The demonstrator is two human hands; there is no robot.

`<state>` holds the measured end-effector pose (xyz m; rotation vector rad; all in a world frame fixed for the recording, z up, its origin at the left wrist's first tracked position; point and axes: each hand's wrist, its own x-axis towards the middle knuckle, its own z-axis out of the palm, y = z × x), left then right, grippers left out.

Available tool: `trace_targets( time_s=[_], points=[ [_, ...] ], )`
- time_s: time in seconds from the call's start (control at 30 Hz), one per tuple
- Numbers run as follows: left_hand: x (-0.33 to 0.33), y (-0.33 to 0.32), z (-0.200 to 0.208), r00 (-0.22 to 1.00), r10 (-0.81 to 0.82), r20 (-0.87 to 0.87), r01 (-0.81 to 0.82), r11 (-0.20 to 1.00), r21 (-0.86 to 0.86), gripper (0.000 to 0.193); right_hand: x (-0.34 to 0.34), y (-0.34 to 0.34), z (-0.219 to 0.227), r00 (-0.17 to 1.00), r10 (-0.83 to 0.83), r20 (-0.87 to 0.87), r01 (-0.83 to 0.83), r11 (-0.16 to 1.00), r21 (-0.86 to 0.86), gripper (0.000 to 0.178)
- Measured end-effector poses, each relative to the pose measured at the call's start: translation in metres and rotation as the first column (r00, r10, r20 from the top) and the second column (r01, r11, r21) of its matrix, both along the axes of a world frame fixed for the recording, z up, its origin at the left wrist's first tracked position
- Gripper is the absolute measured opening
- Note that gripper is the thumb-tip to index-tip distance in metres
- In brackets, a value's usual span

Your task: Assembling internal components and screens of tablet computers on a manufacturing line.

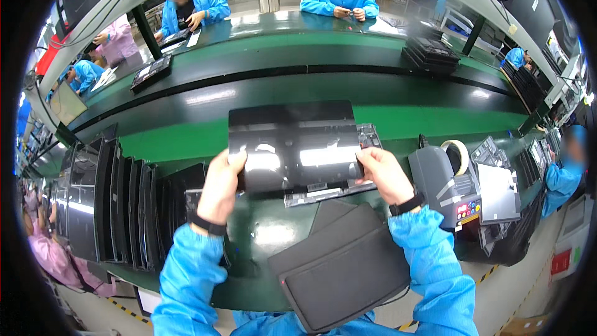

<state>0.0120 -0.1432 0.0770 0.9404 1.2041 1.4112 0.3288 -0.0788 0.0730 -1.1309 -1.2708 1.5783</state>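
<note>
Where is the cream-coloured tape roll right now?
In the head view, the tape roll is on the right side, beyond the person's right hand, beside the grey machine.

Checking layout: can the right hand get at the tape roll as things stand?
Probably not directly: the right hand holds the black panel, and the grey machine stands between hand and tape roll.

1. Large panel (292,134): glossy black with white glare streaks.
2. Sleeves (193,274): bright blue; wristbands (407,204): black.
3. Surface (264,236): dark green, crossed by a brighter green band (435,122).
4. Flat slabs (345,270) by the surface's near edge: matte charcoal.
5. Panel row (106,205) toward its left edge: black.
6. Dispenser (430,174) toward its right edge: grey; tape roll (464,154): cream; label (467,210): multicoloured.
7. Floor tape (488,274): yellow-and-black stripes.
</note>
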Motion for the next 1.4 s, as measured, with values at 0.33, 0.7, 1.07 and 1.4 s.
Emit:
trace_targets(
  time_s=[0.33,0.7,1.07,1.4],
  points=[
    [0.023,0.083,0.049,0.881,-0.155,0.447,0.147,0.988,0.052,0.029,-0.012,0.023,0.000,0.932,-0.147,-0.332,0.048,0.957,-0.288,0.018],
    [0.087,0.099,0.056,0.974,-0.219,0.059,0.218,0.976,0.025,0.030,-0.010,0.016,0.027,0.946,-0.207,-0.251,0.112,0.932,-0.346,0.010],
    [0.067,0.107,0.075,0.950,-0.312,-0.005,0.309,0.942,-0.130,0.026,0.028,-0.015,0.071,0.821,-0.311,0.478,0.180,0.936,0.301,0.025],
    [0.094,0.157,0.060,0.429,-0.588,-0.686,0.662,0.721,-0.205,0.042,0.028,0.029,0.058,0.557,-0.521,0.646,-0.029,0.765,0.643,0.051]
  ],
)
